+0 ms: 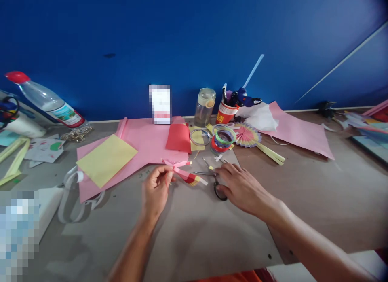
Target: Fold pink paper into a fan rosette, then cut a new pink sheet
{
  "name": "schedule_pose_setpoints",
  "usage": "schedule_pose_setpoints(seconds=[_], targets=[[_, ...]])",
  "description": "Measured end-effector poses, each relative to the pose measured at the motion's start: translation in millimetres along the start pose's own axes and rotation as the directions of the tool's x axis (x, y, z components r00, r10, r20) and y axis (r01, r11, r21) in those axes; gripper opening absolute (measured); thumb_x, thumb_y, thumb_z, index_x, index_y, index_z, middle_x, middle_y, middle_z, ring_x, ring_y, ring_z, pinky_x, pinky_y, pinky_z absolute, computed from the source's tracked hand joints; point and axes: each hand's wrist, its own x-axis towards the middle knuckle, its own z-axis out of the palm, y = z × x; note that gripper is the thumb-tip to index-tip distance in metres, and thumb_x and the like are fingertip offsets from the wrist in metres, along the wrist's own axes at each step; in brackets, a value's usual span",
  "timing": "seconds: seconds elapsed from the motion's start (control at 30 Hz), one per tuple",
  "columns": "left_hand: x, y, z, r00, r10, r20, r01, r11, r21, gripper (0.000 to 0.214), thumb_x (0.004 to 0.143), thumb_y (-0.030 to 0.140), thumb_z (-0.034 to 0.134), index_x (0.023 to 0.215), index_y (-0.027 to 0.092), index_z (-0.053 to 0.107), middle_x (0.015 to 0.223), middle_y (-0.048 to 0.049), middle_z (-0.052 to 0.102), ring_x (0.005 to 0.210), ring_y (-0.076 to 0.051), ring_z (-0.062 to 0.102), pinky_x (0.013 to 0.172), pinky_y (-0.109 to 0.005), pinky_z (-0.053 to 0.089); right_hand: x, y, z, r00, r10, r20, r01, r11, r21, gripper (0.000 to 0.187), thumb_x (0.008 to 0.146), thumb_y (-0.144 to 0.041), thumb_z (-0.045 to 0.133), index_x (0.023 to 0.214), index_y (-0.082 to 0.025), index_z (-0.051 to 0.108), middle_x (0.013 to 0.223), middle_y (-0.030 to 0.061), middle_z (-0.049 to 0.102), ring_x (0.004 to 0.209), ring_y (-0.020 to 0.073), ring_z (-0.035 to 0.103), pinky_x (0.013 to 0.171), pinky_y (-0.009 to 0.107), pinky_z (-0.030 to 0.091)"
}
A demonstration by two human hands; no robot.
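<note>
My left hand (pixel 157 187) pinches a pink paper craft piece (pixel 180 172) between thumb and fingertips. One strip of it sticks out to the right, with a red and yellow fringed band and a pale end. Close by, my right hand (pixel 239 187) curls over a pair of scissors (pixel 220 193) low on the table, its thumb at the black handle. The scissors' blades point left, toward the paper piece. How firmly the fingers grip the handles is partly hidden under the hand. Small paper scraps (pixel 218 157) lie just beyond the scissors.
Behind my hands stand tape rolls (pixel 223 140), a clear jar (pixel 205 108) and a red cup (pixel 226 113) of tools. A paper rosette (pixel 247 135) lies right of them. Pink sheets (pixel 145 136) with a yellow square (pixel 107 160) spread left. A bottle (pixel 50 100) leans at far left.
</note>
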Motion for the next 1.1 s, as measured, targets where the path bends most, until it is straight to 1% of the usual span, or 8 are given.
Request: schedule_pose_setpoints(seconds=[0.17,0.37,0.57,0.77,0.83,0.93,1.0,1.1], targets=[[0,0,2.3,0.998,-0.019,0.06,0.024,0.997,-0.07,0.014,0.075,0.029,0.064,0.08,0.016,0.064,0.068,-0.0002,0.065,0.063,-0.012,0.06,0.061,-0.022,0.047,-5,5,20,0.997,0.075,0.006,-0.075,0.995,-0.064,0.041,0.08,-0.024,0.058,0.12,-0.016,0.055,0.11,0.0138,0.056,0.103,0.0289,0.053,0.085,0.039,0.042],[-1,0,0.9,0.997,-0.009,0.074,0.013,0.998,-0.055,0.014,0.074,0.03,0.064,0.079,0.017,0.063,0.067,-0.0004,0.065,0.064,-0.013,0.061,0.063,-0.023,0.047,-6,11,17,0.995,0.094,0.021,-0.093,0.995,-0.028,0.031,0.087,-0.026,0.051,0.115,-0.017,0.058,0.108,0.013,0.06,0.103,0.0274,0.055,0.085,0.037,0.04],[-2,3,1.9,0.997,-0.051,0.058,0.055,0.996,-0.073,0.018,0.073,0.033,0.066,0.076,0.017,0.061,0.064,0.0003,0.063,0.058,-0.011,0.058,0.054,-0.021,0.043,-6,7,16,0.995,0.089,0.054,-0.084,0.993,-0.087,0.035,0.081,-0.028,0.057,0.114,-0.019,0.059,0.105,0.0127,0.062,0.103,0.029,0.056,0.085,0.04,0.038],[-3,8,0.2,0.997,-0.045,0.069,0.051,0.995,-0.083,0.017,0.074,0.033,0.064,0.077,0.017,0.059,0.067,0.0002,0.062,0.063,-0.012,0.059,0.059,-0.022,0.044,-5,7,16,0.99,0.092,0.106,-0.089,0.996,-0.028,0.029,0.081,-0.028,0.056,0.108,-0.018,0.063,0.101,0.0118,0.064,0.095,0.0273,0.06,0.08,0.038,0.041],[-2,8,-1.0,0.997,-0.05,0.06,0.055,0.995,-0.087,0.018,0.073,0.034,0.065,0.076,0.017,0.059,0.071,-0.0006,0.063,0.064,-0.013,0.06,0.06,-0.023,0.045,-6,11,16,0.995,0.084,0.057,-0.086,0.996,0.031,0.025,0.084,-0.025,0.052,0.104,-0.018,0.064,0.1,0.011,0.064,0.093,0.0254,0.061,0.078,0.036,0.042],[-1,4,-1.5,0.997,-0.065,0.051,0.071,0.99,-0.124,0.019,0.072,0.035,0.066,0.077,0.017,0.058,0.076,-0.0006,0.063,0.068,-0.013,0.06,0.063,-0.024,0.045,-3,9,9,0.988,0.015,-0.156,0.014,0.983,0.183,0.025,0.088,-0.023,0.045,0.105,-0.019,0.064,0.1,0.0097,0.065,0.092,0.0218,0.06,0.077,0.034,0.043],[-1,0,-0.7,0.995,-0.086,0.048,0.092,0.984,-0.154,0.019,0.073,0.035,0.065,0.078,0.018,0.057,0.075,0.0,0.062,0.067,-0.012,0.059,0.063,-0.023,0.043,3,0,2,0.95,-0.076,-0.302,0.168,0.942,0.291,0.026,0.089,-0.02,0.043,0.106,-0.019,0.063,0.099,0.009,0.065,0.09,0.0192,0.06,0.077,0.032,0.044],[0,-3,0.6,0.993,-0.11,0.051,0.117,0.978,-0.174,0.02,0.072,0.034,0.066,0.077,0.018,0.056,0.066,0.0017,0.06,0.063,-0.011,0.055,0.06,-0.022,0.041,20,-21,-5,0.872,-0.256,-0.417,0.411,0.847,0.338,0.027,0.088,-0.015,0.044,0.104,-0.019,0.065,0.096,0.0093,0.066,0.09,0.0194,0.06,0.079,0.032,0.045]])
